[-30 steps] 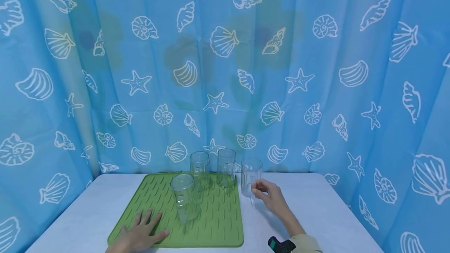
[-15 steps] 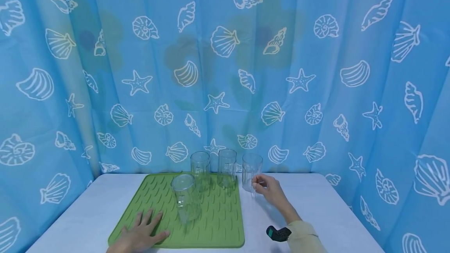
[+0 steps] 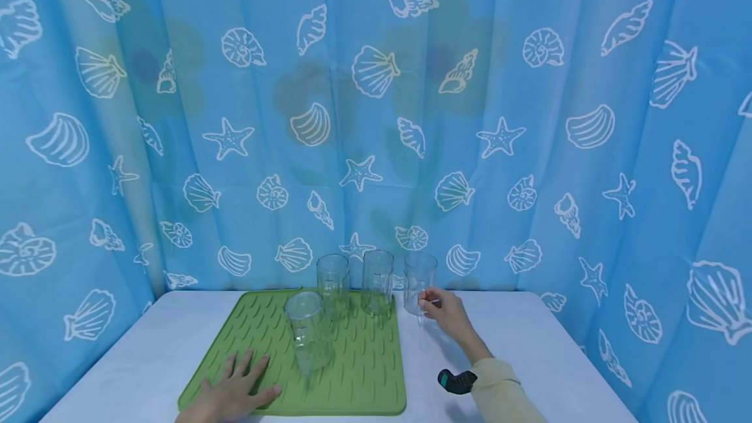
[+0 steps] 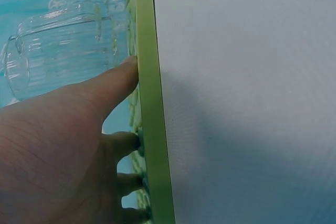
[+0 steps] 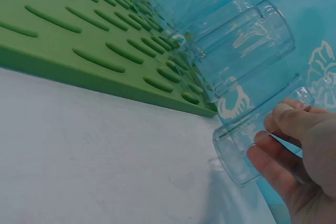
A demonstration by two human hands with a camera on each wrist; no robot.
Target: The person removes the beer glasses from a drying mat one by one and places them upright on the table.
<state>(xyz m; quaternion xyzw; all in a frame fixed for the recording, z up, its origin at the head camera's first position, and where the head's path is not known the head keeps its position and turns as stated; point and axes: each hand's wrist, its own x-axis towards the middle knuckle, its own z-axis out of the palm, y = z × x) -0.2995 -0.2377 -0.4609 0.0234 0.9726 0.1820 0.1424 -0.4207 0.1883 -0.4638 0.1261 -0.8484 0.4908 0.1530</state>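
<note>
My right hand [image 3: 449, 314] pinches the handle of a clear glass mug [image 3: 416, 273] just beyond the right edge of the green mat [image 3: 358, 371]. In the right wrist view that mug [image 5: 239, 153] has its base low over the white tabletop; whether it touches I cannot tell. With fingers spread, my left hand [image 3: 232, 389] rests on the mat's front left part. Beside it stands another upright glass mug [image 3: 311, 344]. Two more, a mug [image 3: 333, 279] and a mug [image 3: 378, 279], stand at the mat's back right.
The white table [image 3: 493, 344] extends around the mat on both sides. Behind it hangs a blue curtain [image 3: 376, 136] with white shell prints, close to the rear mugs. A black device [image 3: 457, 382] is worn at my right wrist, by a beige sleeve [image 3: 502, 390].
My right hand has moved the held mug away from me, toward the curtain, until it is about level with the rear mugs. My left hand has stayed on the mat.
</note>
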